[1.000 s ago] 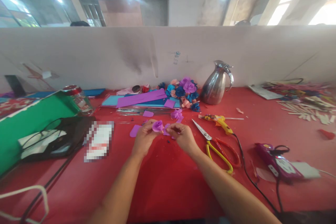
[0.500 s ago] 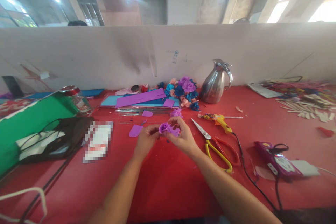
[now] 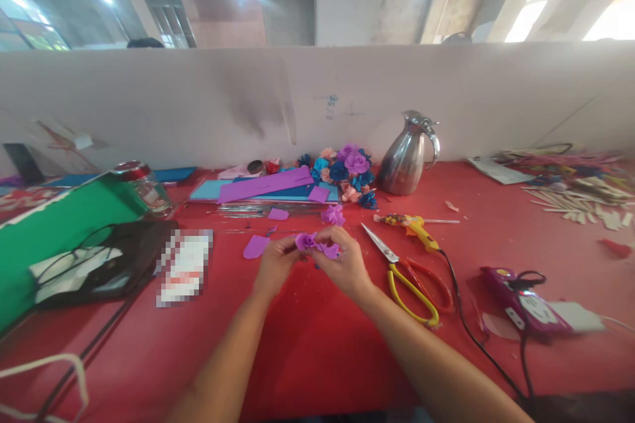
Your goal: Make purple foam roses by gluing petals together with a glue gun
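Note:
Both hands meet over the red table [image 3: 317, 344] on a small purple foam rose [image 3: 308, 242]. My left hand [image 3: 272, 264] pinches the rose from the left. My right hand [image 3: 344, 263] curls round it from the right, pressing a purple petal [image 3: 329, 250] against its side. A loose purple petal [image 3: 256, 246] lies just left of my left hand, and a finished purple flower [image 3: 333, 215] lies just beyond my fingers.
Yellow-and-red scissors [image 3: 409, 274] and a yellow glue gun [image 3: 417, 228] with a black cord lie to the right. A steel jug [image 3: 409, 155], a heap of foam roses [image 3: 347, 172] and foam sheets [image 3: 268, 186] stand at the back. Left: a glass jar [image 3: 146, 188] and a black bag [image 3: 114, 258].
A second ago my hands were slightly apart, the rose in my left. My right hand has since brought a petal onto the rose and now wraps round it.

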`<state>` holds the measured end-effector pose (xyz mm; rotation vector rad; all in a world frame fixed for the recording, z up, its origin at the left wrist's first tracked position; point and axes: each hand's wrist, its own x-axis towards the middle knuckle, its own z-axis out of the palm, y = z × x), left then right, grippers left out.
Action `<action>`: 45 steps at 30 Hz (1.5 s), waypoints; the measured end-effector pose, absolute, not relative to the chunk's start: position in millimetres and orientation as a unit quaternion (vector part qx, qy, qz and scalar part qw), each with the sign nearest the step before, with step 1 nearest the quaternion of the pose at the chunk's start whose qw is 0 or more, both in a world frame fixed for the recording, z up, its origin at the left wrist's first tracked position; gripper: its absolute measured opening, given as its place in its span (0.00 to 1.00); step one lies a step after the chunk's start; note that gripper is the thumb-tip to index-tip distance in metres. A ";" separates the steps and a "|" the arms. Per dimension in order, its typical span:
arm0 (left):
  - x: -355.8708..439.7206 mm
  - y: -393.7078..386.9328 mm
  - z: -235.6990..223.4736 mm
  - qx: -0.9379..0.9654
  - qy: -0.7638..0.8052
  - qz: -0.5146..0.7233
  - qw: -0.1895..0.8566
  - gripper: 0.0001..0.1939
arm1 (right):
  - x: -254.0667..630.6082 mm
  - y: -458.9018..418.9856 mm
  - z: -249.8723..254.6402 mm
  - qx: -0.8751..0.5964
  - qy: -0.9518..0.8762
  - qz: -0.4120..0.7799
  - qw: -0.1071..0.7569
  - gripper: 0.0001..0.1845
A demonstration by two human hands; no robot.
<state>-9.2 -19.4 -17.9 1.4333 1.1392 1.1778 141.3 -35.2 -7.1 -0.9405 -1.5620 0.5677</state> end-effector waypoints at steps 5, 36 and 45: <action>-9.8 -19.5 -18.1 0.600 0.449 0.473 0.464 0.07 | 142.4 -35.6 -5.3 -0.399 -0.669 0.235 0.582 0.03; -8.9 -19.4 -17.6 0.637 0.419 0.467 0.447 0.09 | 144.9 -39.0 -0.6 -0.453 -0.645 0.244 0.564 0.06; -4.3 -21.8 -15.3 0.633 0.426 0.460 0.454 0.09 | 145.3 -39.5 2.2 -0.463 -0.630 0.289 0.552 0.06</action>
